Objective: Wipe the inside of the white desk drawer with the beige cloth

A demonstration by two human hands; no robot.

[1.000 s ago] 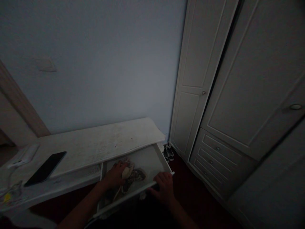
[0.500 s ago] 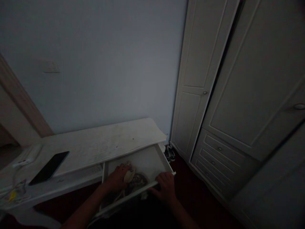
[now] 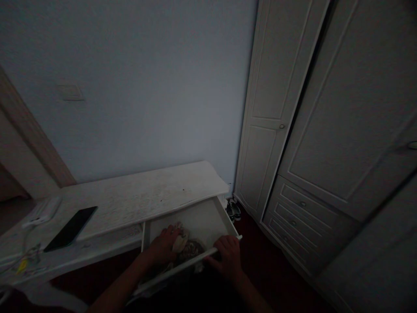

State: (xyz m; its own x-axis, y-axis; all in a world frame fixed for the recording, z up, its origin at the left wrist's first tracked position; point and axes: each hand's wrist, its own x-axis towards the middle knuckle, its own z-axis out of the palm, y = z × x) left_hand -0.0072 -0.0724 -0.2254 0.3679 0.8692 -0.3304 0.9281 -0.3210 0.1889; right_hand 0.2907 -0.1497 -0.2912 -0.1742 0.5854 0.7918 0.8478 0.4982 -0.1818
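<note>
A white drawer is pulled out of the white desk. My left hand reaches into it, fingers closed over a beige cloth bundle; its exact kind is too dim to tell. Just right of the bundle lies a dark, light-patterned item, partly hidden by the drawer front. At the drawer's front right corner, my right hand is wrapped round the top edge of the front panel, thumb on the outer side.
A dark phone or tablet lies on the desk's left part, near a white power strip and tangled cables with a yellow piece. Dark shoes stand on the red floor. A tall white wardrobe rises at the right.
The beige cloth and the patterned item have shifted slightly within the drawer under my left hand. My right hand keeps its hold on the drawer front. The view has moved a little.
</note>
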